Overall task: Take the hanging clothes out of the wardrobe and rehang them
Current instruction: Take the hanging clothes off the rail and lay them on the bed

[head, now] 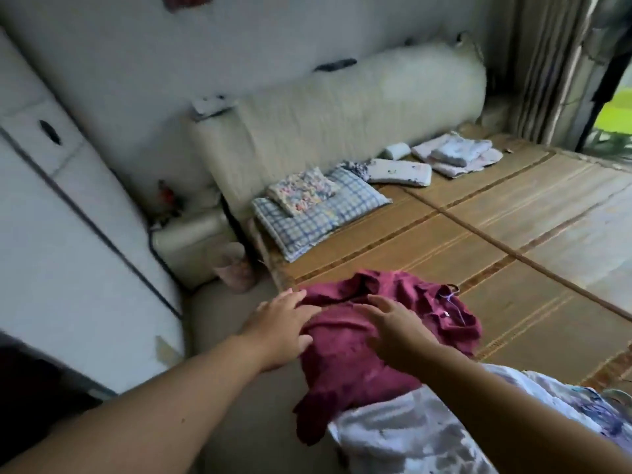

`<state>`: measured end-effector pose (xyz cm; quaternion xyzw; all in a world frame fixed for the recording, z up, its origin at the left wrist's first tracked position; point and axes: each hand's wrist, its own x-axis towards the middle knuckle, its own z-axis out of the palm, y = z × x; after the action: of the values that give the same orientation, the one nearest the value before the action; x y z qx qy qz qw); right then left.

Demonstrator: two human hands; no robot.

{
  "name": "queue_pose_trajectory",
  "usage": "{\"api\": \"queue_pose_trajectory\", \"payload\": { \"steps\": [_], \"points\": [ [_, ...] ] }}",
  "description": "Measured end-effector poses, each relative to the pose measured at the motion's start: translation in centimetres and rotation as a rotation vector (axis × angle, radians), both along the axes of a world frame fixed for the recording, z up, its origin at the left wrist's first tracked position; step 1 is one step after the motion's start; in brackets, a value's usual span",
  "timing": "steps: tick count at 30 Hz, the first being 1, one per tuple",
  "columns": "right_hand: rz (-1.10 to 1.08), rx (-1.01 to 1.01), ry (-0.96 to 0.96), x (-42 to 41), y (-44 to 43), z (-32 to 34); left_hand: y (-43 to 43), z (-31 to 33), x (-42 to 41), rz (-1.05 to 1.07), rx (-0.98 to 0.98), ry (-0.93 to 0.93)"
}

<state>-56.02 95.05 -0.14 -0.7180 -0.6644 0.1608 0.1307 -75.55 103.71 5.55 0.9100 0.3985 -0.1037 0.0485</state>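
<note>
**Maroon shirt spread at the corner of the bed, both hands over it**

Head camera: Maroon cloth, a collared shirt point(359, 340), lies crumpled on the near corner of a bed covered by a woven straw mat point(478, 241). Its long axis runs from lower left to upper right: the collar end points up and right toward the middle of the mat, and the hem end hangs off the near edge, draped over a pale white and purple garment point(410, 432) heaped at the bottom of the view. A thin hanger point(453, 295) shows at the collar, its hook poking out past the neck. A small white tag sits inside the collar; any writing on it is too small to read.

The left hand point(280, 326) rests at the shirt's left edge with fingers spread and flat, touching the cloth but not gripping it. The right hand point(393, 323) is above the middle of the shirt, fingers apart and slightly curled; whether it presses the cloth or hovers just over it cannot be told. The hands are a little apart, with the shirt between and beneath them.

At the head of the bed, against a padded cream headboard point(342, 107), lie a blue checked pillow point(318, 217) with a small floral cushion point(302, 191) on top, and farther right a stack of folded pale cloths point(458, 153). A white cabinet point(68, 234) stands on the left, and a pink bin point(234, 268) sits on the floor beside the bed. The frame is blurred.
</note>
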Motion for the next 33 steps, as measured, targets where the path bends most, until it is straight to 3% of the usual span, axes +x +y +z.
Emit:
{"api": "queue_pose_trajectory", "payload": {
  "steps": [11,20,24,29,33],
  "points": [
    [0.649,0.233,-0.086,-28.5,9.4,12.0,-3.6,9.1,-29.4,0.551,0.234,-0.053],
    [1.061,0.392,-0.094,-46.3,10.8,21.8,-7.6,17.6,-41.0,0.951,0.489,-0.046],
    [1.245,0.514,0.051,-51.9,11.5,26.4,-8.9,22.4,-43.7,1.14,0.649,0.032],
    [1.377,0.509,0.47,-56.8,12.8,32.8,-10.7,29.6,-45.9,1.265,0.878,0.123],
    [1.477,0.532,0.749,-60.2,13.4,38.9,-11.6,35.3,-46.4,1.294,1.12,0.304]
  ]
}}
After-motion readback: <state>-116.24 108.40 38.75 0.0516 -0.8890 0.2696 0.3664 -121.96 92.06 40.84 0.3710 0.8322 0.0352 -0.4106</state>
